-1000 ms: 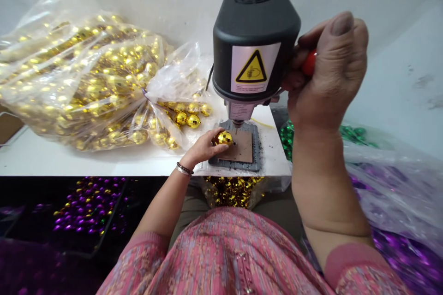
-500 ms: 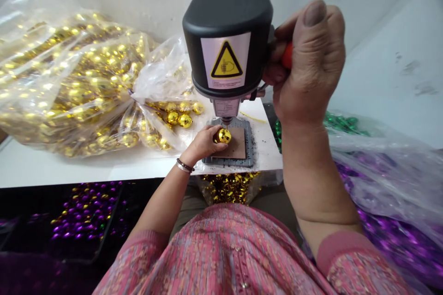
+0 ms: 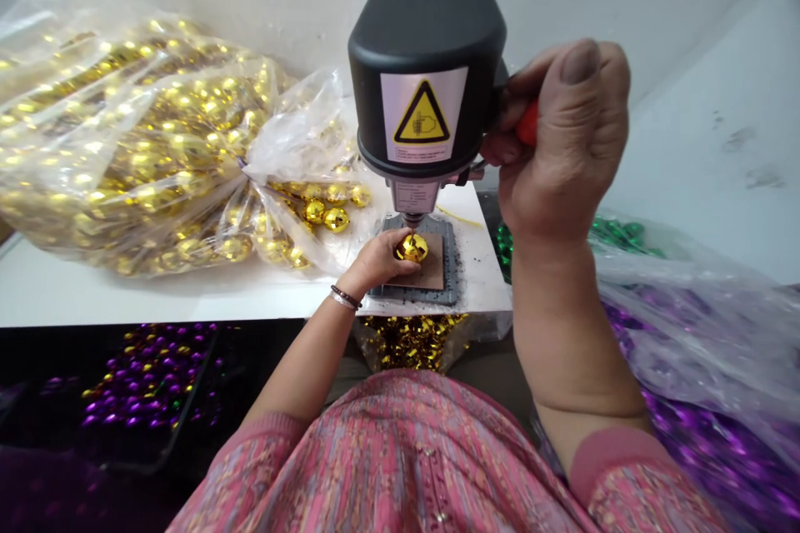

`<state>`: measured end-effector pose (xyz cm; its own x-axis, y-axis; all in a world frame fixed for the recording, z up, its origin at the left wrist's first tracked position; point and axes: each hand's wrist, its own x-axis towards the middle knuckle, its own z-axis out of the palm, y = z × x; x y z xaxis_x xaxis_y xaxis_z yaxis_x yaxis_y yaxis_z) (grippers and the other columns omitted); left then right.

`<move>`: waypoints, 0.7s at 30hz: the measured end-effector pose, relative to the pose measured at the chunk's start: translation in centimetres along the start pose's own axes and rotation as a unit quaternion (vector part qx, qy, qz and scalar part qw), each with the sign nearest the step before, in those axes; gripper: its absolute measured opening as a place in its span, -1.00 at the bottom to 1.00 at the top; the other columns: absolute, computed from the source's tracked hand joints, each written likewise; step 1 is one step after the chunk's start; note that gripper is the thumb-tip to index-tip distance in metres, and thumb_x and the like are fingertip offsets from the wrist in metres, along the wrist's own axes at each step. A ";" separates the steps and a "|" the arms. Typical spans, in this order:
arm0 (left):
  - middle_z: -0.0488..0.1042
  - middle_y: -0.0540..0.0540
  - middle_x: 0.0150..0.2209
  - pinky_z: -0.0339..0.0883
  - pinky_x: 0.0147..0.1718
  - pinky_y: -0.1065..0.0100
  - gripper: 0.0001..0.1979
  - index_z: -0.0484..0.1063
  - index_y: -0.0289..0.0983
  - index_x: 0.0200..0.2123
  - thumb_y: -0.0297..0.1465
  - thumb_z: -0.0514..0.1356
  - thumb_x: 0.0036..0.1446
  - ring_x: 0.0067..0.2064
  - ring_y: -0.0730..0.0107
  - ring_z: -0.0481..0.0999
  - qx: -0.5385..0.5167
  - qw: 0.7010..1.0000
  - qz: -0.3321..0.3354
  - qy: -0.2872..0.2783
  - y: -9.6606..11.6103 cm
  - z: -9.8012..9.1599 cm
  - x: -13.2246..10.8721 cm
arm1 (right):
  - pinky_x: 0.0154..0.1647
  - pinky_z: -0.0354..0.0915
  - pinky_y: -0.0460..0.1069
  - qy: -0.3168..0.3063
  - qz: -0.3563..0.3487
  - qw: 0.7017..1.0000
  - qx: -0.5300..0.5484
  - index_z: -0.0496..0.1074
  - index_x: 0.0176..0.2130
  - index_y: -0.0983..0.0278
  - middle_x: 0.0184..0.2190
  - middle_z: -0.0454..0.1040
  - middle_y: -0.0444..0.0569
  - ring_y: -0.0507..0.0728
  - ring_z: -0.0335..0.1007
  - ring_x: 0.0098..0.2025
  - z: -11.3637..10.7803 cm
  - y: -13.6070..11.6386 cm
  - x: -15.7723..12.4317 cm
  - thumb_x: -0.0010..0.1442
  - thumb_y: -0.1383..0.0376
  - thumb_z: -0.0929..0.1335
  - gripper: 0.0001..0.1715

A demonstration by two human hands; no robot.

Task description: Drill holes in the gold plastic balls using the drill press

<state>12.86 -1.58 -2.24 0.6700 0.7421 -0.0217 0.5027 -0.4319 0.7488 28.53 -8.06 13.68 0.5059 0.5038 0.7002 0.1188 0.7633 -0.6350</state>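
Observation:
Between the thumb and fingers of my left hand (image 3: pixel 382 258) is a shiny gold faceted ball (image 3: pixel 413 249), held on a brown board (image 3: pixel 432 268) over the drill press base (image 3: pixel 448 283). The drill chuck (image 3: pixel 412 219) sits just above the ball. I cannot make out whether the bit has entered the ball. My right hand (image 3: pixel 562 141) is closed around the feed lever, whose red knob (image 3: pixel 528 123) shows partly between the fingers. The black motor housing (image 3: pixel 428 42) with a yellow warning label stands beside it and hides the column.
A large clear bag of gold balls (image 3: pixel 143 158) spreads across the white table (image 3: pixel 156 304) on the left. Loose gold balls (image 3: pixel 336 219) lie by its mouth. Gold strips (image 3: pixel 416 341) hang below the table edge. Bags of purple pieces (image 3: pixel 718 433) and green pieces (image 3: pixel 616 233) lie right.
My right hand has come down a little with the lever. The left hand still holds the gold ball beneath the chuck. The whole view has shifted slightly.

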 end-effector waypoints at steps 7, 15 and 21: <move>0.64 -0.05 -0.09 0.44 -0.06 0.32 -0.44 0.52 -0.28 0.06 -0.39 0.42 -0.07 -0.10 0.26 0.59 -0.033 0.999 -0.008 0.005 -0.4 0.4 -0.1 | -0.50 0.18 -0.13 -0.047 -0.029 0.998 -0.030 0.42 -0.28 0.24 -0.57 0.26 -0.23 -0.14 0.19 -0.55 -2.1 0.1 -1.9 0.26 0.03 0.34 -0.68; 0.64 -0.07 -0.07 0.42 -0.02 0.30 -0.43 0.52 -0.29 0.06 -0.40 0.43 -0.08 -0.06 0.22 0.59 -0.027 0.999 -0.020 0.019 0.2 0.3 -0.3 | -0.43 0.23 -0.13 -0.052 -0.076 0.994 -0.063 0.51 -0.27 0.19 -0.59 0.29 -0.24 -0.15 0.23 -0.54 -3.5 1.3 -5.0 0.30 0.18 0.32 -0.80; 0.64 -0.07 -0.10 0.42 -0.08 0.32 -0.46 0.52 -0.30 0.07 -0.40 0.41 -0.05 -0.11 0.24 0.58 -0.037 0.999 -0.009 0.020 0.3 0.3 -0.5 | -0.30 0.36 -0.10 -0.033 -0.103 0.989 -0.102 0.52 -0.24 0.19 -0.54 0.33 -0.22 -0.14 0.34 -0.48 -4.1 2.5 -6.4 0.31 0.20 0.30 -0.78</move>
<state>12.87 -2.20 -2.17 0.6375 0.7704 -0.0100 0.4717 -0.3800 0.7957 29.11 -11.05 6.32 0.3966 0.3759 0.8375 0.3868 0.7589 -0.5238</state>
